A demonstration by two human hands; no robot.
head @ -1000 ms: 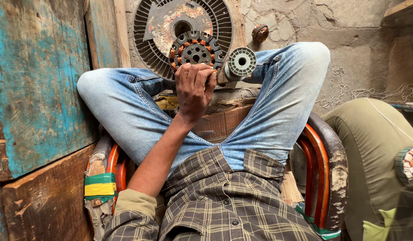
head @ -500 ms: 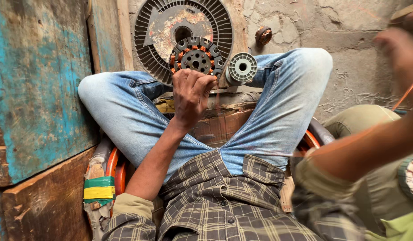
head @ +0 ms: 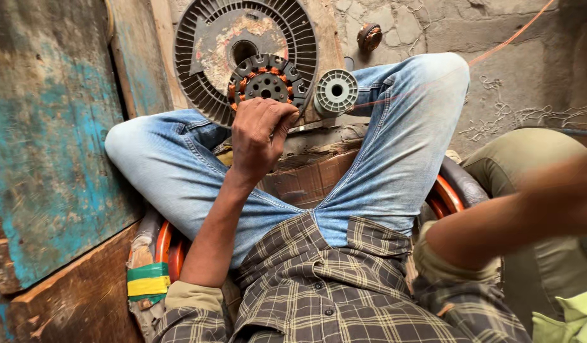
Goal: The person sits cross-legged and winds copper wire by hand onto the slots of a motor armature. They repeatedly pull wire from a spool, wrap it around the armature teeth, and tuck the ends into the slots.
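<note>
left hand (head: 260, 136) clamps the stator (head: 266, 84) far centre, just left of the spool (head: 336, 92); right hand out of view — taut copper wire (head: 506, 43) could snap if overpulled

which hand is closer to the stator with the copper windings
Left. The left hand grips the stator at its lower edge. The right hand is out of frame; only its blurred forearm shows, far off to the right.

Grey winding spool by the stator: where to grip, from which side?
Judging by pose, grip the grey spool across its round flange rim, coming from the right: its flange face shows toward the camera, while the left hand and stator crowd its left.
</note>
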